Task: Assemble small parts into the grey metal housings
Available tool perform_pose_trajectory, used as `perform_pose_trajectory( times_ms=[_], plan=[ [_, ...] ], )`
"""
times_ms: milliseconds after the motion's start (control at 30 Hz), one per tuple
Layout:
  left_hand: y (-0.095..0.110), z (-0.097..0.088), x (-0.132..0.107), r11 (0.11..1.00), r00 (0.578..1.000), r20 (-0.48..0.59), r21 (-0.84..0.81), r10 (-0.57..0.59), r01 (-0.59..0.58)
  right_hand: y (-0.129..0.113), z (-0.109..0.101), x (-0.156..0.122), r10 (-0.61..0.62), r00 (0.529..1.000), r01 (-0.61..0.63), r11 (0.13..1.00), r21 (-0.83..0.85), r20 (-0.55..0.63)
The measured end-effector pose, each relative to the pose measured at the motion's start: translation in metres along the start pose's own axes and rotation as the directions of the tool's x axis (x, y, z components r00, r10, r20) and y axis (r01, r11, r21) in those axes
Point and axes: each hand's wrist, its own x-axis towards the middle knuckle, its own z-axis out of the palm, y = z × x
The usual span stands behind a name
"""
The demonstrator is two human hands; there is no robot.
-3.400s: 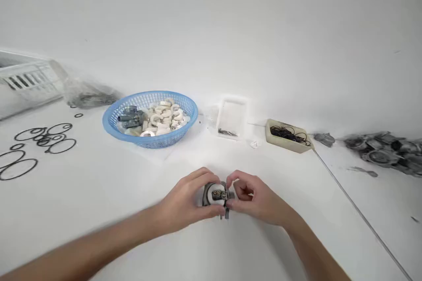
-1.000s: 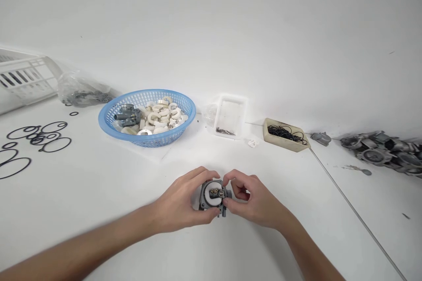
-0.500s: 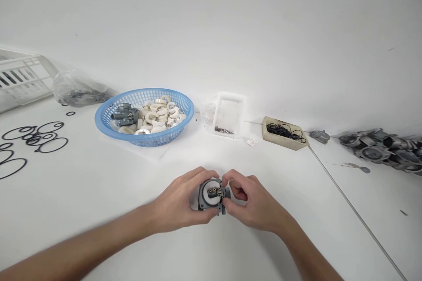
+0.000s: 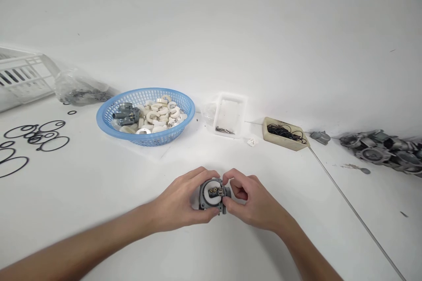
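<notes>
A grey metal carburetor body point(image 4: 203, 205), its open face up, sits low in the middle of the view. Thumb and fingers of my left hand point(image 4: 184, 197) are wrapped round its left side. A white C-shaped float point(image 4: 208, 198) lies inside the rim, around two small brass jets point(image 4: 213, 190). My right hand point(image 4: 250, 197) is closed at the carburetor's right side, with thumb and forefinger touching it near the float's hinge end. Its other fingers are curled in. Whether a small pin is between the right fingertips is hidden.
A blue basket point(image 4: 145, 141) holds white floats and another carburetor point(image 4: 127, 115). Behind are a white tray point(image 4: 229, 112) with small metal pins and a cream bin point(image 4: 283, 141) of black rings. O-rings point(image 4: 54, 143) lie left; grey castings point(image 4: 379, 151) and a thin rod point(image 4: 349, 206) lie right.
Both hands keep nearly the same hold on the carburetor. The whole scene has shifted very slightly in the view; no object has visibly been moved.
</notes>
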Motion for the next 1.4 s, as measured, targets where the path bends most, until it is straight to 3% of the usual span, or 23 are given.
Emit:
perform_pose_trajectory(
  times_ms=[700, 1167, 1300, 1400],
  plan=[
    [-0.001, 0.000, 0.000, 0.999, 0.999, 0.016, 0.004, -0.037, 0.037, 0.000, 0.001, -0.001, -0.038, 0.999, 0.039, 0.999, -0.019, 0.009],
    [-0.005, 0.002, 0.001, 1.000, 1.000, -0.004, -0.010, 0.013, -0.013, 0.002, 0.002, -0.001, 0.000, 1.000, 0.000, 1.000, -0.004, -0.001],
    [-0.005, 0.002, 0.001, 0.999, 1.000, 0.009, -0.033, 0.004, -0.004, 0.007, -0.002, 0.000, -0.049, 0.999, 0.049, 0.995, 0.085, -0.003],
    [-0.005, 0.001, 0.001, 0.999, 1.000, 0.003, -0.053, -0.011, 0.011, 0.012, -0.007, 0.003, -0.021, 1.000, 0.021, 0.979, 0.202, -0.003]
  ],
)
